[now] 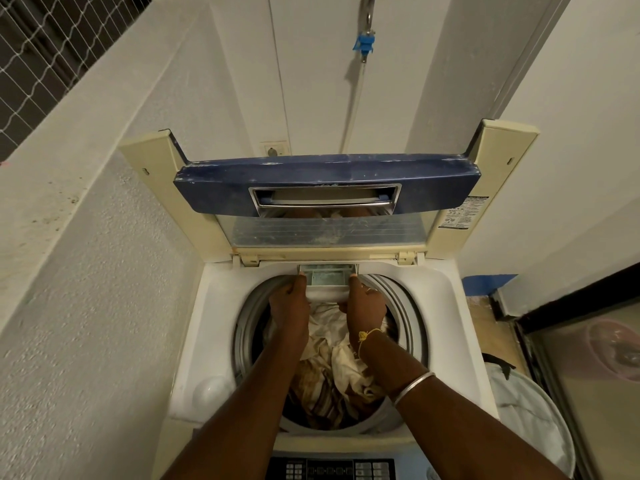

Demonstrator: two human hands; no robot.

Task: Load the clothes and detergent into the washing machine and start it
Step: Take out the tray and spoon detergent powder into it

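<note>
A top-loading washing machine (194,323) stands below me with its blue-edged lid (325,188) raised upright. Crumpled white and brown clothes (332,368) fill the drum. At the back rim of the drum opening, a small white detergent drawer (327,280) sticks out toward me, with pale residue inside it. My left hand (289,303) grips the drawer's left side and my right hand (365,303) grips its right side. Both arms reach over the drum. The control panel (332,469) shows at the bottom edge.
A rough white wall runs close along the left. To the right of the machine stands a white laundry basket (533,420), then a dark-framed glass door (588,358). A tap with a blue fitting and a hose (363,43) hangs on the wall behind the lid.
</note>
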